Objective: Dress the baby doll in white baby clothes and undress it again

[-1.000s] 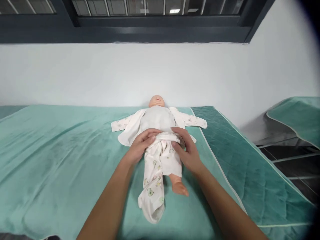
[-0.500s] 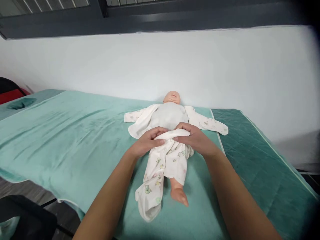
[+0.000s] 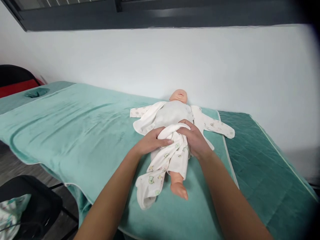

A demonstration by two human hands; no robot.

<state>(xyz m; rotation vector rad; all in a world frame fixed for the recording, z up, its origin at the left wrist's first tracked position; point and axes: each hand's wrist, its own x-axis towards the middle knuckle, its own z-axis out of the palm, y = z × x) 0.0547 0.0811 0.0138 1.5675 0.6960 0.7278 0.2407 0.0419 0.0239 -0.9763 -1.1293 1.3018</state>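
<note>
A baby doll (image 3: pixel 178 96) lies on its back on a green cover, head toward the wall. It wears an open white patterned jacket (image 3: pixel 217 126) with sleeves spread over a pale grey torso (image 3: pixel 172 113). White printed trousers (image 3: pixel 178 163) are on its legs; one bare foot (image 3: pixel 178 190) sticks out, while the other trouser leg lies long with its foot hidden. My left hand (image 3: pixel 156 141) grips the left side of the trousers' waistband, thumb on top. My right hand (image 3: pixel 193 136) is closed on the waistband's right side.
The light green cover (image 3: pixel 75 126) spans the bed, with a darker quilted mat (image 3: pixel 270 173) at the right. A white wall (image 3: pixel 112 60) stands behind. At the lower left a black chair (image 3: pixel 42 196) holds a patterned cloth (image 3: pixel 12 213). Another black and red chair (image 3: pixel 17 83) is farther back.
The waistband has moved up a little toward the doll's belly, and my right hand has turned steeper. The view has shifted left, showing more of the chairs.
</note>
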